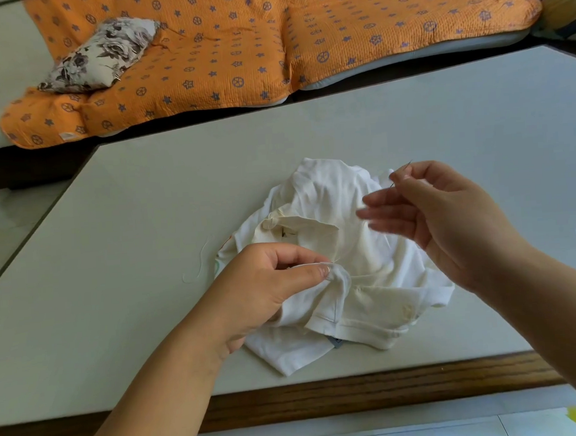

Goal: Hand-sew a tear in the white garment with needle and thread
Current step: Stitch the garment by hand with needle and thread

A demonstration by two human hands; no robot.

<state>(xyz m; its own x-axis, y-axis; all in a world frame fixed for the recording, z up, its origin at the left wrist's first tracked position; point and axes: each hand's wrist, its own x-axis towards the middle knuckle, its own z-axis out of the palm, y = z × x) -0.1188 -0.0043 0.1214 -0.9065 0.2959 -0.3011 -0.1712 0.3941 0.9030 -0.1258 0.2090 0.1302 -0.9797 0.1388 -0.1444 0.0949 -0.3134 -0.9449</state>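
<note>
Far left, at the back: a floral-print stuffed cushion [98, 54] lies on the orange quilted sofa cover [236, 52], away from the work.

Pale grey counter with a wooden front edge [144, 209]. A loose curl of white thread [198, 265] lies on it just left of the cloth, touching nothing. Probably a trimmed offcut.

Left hand [267, 286]: thumb and forefinger pinch a small bunched fold of the crumpled white cotton garment [318, 189], with the rest of the hand resting on the cloth. The pinch likely gathers the torn edges and gives the stitch something firm to pull against. The tear itself is hidden inside the fold.

The garment sits in a heap near the front edge of the counter, between the two hands, hem and collar turned up. It is close to the person so the seam stays under their eyes.

Thin dark sewing needle [401, 174]: it slants upward, tip clear of the cloth.

Right hand [445, 215]: raised above the garment's right side, thumb and forefinger pinching the needle, the other three fingers fanned out and blurred. My guess is that a stitch is being drawn taut. The thread running back to the fold is too fine to trace.
</note>
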